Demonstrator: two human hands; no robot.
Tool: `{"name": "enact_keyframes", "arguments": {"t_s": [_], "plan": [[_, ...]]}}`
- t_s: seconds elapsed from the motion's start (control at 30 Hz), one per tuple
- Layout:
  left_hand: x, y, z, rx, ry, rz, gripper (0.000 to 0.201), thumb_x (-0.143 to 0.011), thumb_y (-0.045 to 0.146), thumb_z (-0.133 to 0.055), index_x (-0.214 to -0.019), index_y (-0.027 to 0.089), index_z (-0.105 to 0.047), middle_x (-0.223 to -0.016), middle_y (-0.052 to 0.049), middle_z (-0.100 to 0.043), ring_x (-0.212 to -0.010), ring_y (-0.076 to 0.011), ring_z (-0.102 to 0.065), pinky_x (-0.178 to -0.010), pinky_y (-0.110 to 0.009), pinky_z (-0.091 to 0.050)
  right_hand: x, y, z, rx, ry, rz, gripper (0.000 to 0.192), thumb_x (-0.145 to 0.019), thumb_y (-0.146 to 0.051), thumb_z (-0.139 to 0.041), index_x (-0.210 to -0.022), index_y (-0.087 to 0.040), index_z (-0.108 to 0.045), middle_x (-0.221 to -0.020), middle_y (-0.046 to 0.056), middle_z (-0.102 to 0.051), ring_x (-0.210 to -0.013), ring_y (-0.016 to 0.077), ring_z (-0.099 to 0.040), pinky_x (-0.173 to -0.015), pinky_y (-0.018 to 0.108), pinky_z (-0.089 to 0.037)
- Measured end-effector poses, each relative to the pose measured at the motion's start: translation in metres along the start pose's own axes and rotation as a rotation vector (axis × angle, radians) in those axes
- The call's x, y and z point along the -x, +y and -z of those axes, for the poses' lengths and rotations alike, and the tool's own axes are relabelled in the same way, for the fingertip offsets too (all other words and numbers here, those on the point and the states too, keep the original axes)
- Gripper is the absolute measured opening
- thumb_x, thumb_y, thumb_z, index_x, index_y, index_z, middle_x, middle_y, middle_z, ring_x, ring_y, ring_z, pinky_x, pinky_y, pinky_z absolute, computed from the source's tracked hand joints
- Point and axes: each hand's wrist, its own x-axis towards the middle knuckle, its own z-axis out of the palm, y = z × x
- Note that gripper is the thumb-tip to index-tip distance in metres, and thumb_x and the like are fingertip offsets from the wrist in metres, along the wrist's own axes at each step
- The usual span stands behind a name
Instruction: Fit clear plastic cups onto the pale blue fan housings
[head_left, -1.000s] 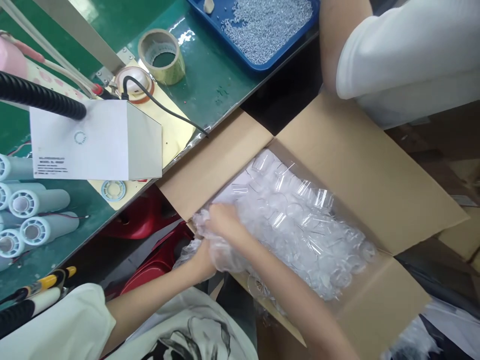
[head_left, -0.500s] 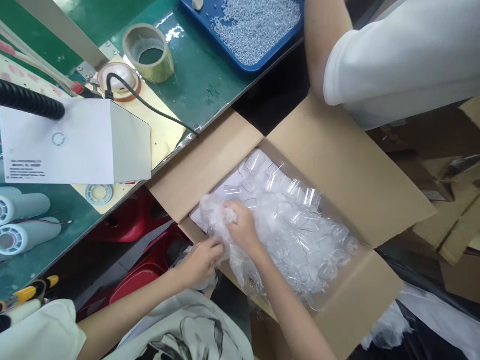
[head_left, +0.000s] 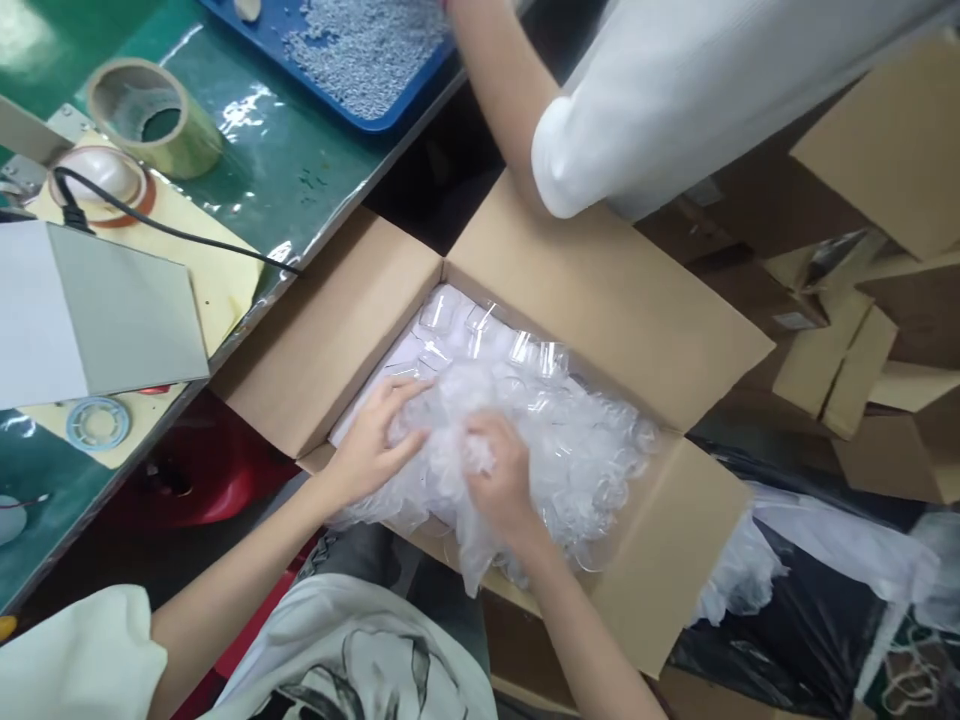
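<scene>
Over the cardboard box (head_left: 600,310), our left hand (head_left: 367,440) now spreads empty, so only our curled right hand (head_left: 508,472) holds plastic film (head_left: 444,458).

Two hands, one left hand (head_left: 373,442) and one right hand (head_left: 504,478), are at one opened cardboard box (head_left: 615,315) with three flaps (head_left: 319,330) showing. Inside it, at least four clear plastic pieces (head_left: 523,348) can be told apart, the rest overlapping too much to count. One table (head_left: 262,170) carries one blue tray (head_left: 381,124), one tape roll (head_left: 193,143), one white device (head_left: 135,320) and one pale-blue ring (head_left: 76,426).
</scene>
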Motion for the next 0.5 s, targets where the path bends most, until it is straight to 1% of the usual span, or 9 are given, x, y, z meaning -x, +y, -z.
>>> {"name": "enact_keyframes", "arguments": {"t_s": [0.03,0.1,0.17,0.2,0.23,0.3,0.37,0.43,0.5], "plan": [[-0.005,0.004,-0.005,-0.017,-0.063,-0.012,0.039,-0.082,0.018,-0.055,-0.121,0.022,-0.053,-0.118,-0.009,-0.056,-0.111,-0.0212,-0.054,-0.094,-0.036,-0.045,0.004,0.001,0.002,-0.012,-0.033,0.016,0.021,-0.067,-0.011,-0.044,-0.082,-0.021,-0.055,-0.078,0.002,-0.058,-0.075,0.0192,-0.056,-0.067,0.031,-0.046],[-0.013,0.01,-0.014,-0.035,-0.125,-0.03,0.031,-0.084,0.025,-0.057,-0.116,0.023,-0.057,-0.129,-0.009,-0.052,-0.121,-0.0232,-0.049,-0.103,-0.04,-0.04,0.013,0.004,0.006,-0.018,-0.047,0.018,0.018,-0.07,-0.014,-0.044,-0.082,-0.022,-0.055,-0.076,0.002,-0.058,-0.073,0.0194,-0.056,-0.065,0.031,-0.046],[-0.018,0.015,-0.022,-0.028,-0.119,-0.062,0.027,-0.084,0.027,-0.059,-0.11,0.023,-0.059,-0.134,-0.009,-0.05,-0.124,-0.0242,-0.048,-0.104,-0.041,-0.039,0.02,0.009,0.013,-0.017,-0.05,0.024,0.015,-0.073,-0.015,-0.044,-0.08,-0.022,-0.055,-0.074,0.002,-0.057,-0.073,0.0196,-0.056,-0.065,0.032,-0.045],[-0.02,0.017,-0.026,-0.021,-0.124,-0.094,0.029,-0.084,0.028,-0.059,-0.113,0.022,-0.057,-0.136,-0.009,-0.049,-0.126,-0.0242,-0.047,-0.105,-0.041,-0.039,0.023,0.012,0.018,-0.018,-0.059,0.033,0.014,-0.073,-0.016,-0.045,-0.078,-0.023,-0.056,-0.073,0.002,-0.058,-0.073,0.0198,-0.056,-0.065,0.032,-0.045],[-0.023,0.02,-0.028,-0.02,-0.149,-0.133,0.034,-0.085,0.027,-0.058,-0.119,0.023,-0.054,-0.138,-0.01,-0.049,-0.127,-0.0237,-0.046,-0.105,-0.041,-0.04,0.025,0.016,0.023,-0.017,-0.067,0.046,0.013,-0.073,-0.016,-0.046,-0.077,-0.023,-0.056,-0.073,0.002,-0.058,-0.073,0.02,-0.056,-0.065,0.032,-0.045],[-0.027,0.027,-0.033,-0.052,-0.25,-0.212,0.039,-0.088,0.026,-0.054,-0.127,0.024,-0.049,-0.138,-0.009,-0.05,-0.127,-0.0219,-0.047,-0.104,-0.04,-0.042,0.029,0.023,0.035,0.005,-0.073,0.086,0.012,-0.073,-0.017,-0.048,-0.078,-0.023,-0.058,-0.074,0.002,-0.058,-0.073,0.0202,-0.055,-0.065,0.032,-0.045],[-0.031,0.034,-0.039,-0.114,-0.35,-0.277,0.029,-0.09,0.025,-0.051,-0.117,0.024,-0.058,-0.136,-0.008,-0.053,-0.122,-0.0213,-0.052,-0.099,-0.037,-0.046,0.031,0.03,0.045,0.036,-0.071,0.14,0.012,-0.075,-0.016,-0.05,-0.079,-0.023,-0.059,-0.075,0.003,-0.059,-0.073,0.0203,-0.055,-0.063,0.032,-0.045],[-0.034,0.041,-0.046,-0.166,-0.413,-0.329,0.018,-0.09,0.026,-0.05,-0.097,0.021,-0.066,-0.128,-0.008,-0.059,-0.111,-0.0213,-0.06,-0.09,-0.035,-0.05,0.034,0.036,0.055,0.052,-0.057,0.185,0.013,-0.075,-0.014,-0.05,-0.08,-0.022,-0.059,-0.075,0.004,-0.06,-0.071,0.0199,-0.055,-0.062,0.032,-0.045],[-0.036,0.048,-0.055,-0.183,-0.439,-0.356,0.018,-0.09,0.023,-0.048,-0.084,0.018,-0.064,-0.112,-0.008,-0.067,-0.097,-0.0202,-0.065,-0.081,-0.033,-0.052,0.038,0.041,0.063,0.036,-0.02,0.193,0.011,-0.076,-0.014,-0.051,-0.079,-0.022,-0.059,-0.074,0.004,-0.061,-0.07,0.0196,-0.055,-0.061,0.032,-0.045]]}}
